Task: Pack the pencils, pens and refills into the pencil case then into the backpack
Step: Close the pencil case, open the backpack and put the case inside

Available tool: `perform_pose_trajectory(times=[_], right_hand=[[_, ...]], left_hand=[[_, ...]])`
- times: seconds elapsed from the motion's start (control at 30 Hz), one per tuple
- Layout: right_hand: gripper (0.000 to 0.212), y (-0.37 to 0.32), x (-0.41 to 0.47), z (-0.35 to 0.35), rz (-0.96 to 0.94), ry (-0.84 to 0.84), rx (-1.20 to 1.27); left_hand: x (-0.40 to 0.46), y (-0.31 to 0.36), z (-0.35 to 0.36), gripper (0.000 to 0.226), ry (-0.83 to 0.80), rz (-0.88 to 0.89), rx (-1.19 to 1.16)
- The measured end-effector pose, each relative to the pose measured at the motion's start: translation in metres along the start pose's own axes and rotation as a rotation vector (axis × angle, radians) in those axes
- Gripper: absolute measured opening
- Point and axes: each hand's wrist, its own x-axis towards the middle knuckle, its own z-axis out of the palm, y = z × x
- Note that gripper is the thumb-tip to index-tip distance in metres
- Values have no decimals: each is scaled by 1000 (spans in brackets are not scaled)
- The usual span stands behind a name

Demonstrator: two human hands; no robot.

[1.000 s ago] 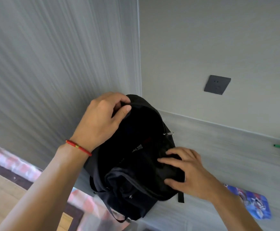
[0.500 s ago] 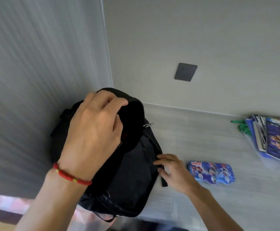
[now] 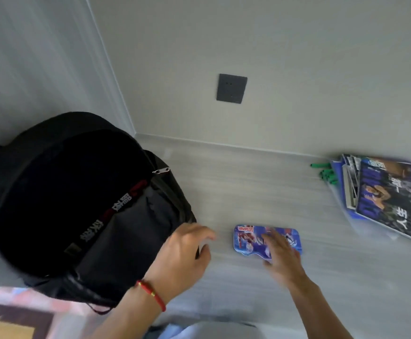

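A black backpack (image 3: 77, 204) stands in the left corner of the grey desk, its top gaping wide with a dark inside. A blue printed pencil case (image 3: 248, 238) lies flat and closed on the desk to its right. My left hand (image 3: 185, 258), a red bracelet on its wrist, hovers by the backpack's right side with loose, blurred fingers and nothing in them. My right hand (image 3: 281, 255) lies over the pencil case's right half with straight fingers; whether it touches the case is blurred.
A stack of magazines (image 3: 390, 201) lies at the desk's right edge, with several green pens (image 3: 325, 173) beside it by the wall. A dark wall socket (image 3: 231, 88) sits above the desk (image 3: 248, 187). Walls close off the back and left.
My left hand has left the backpack's top rim and dropped to its right side. My right hand has moved from the backpack rightwards onto the pencil case. The view has swung right.
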Motion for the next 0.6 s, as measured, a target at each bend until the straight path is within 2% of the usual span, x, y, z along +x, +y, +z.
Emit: perform_pose_trajectory(times=[0.1,0.2,0.5,0.6], right_hand=[[91,38,-3,20,-77,26,-11],[92,52,1,32,-147,127,-37],[67,64,37,7,-355,370,-81],[50,54,43,-26,-390,288,-93]], left_hand=[[5,10,36,27,-31,-75,22],[12,19,58,29,-56,-161,10],[19,22,82,31,-20,-289,-8],[27,17,86,30,-12,-335,-51]])
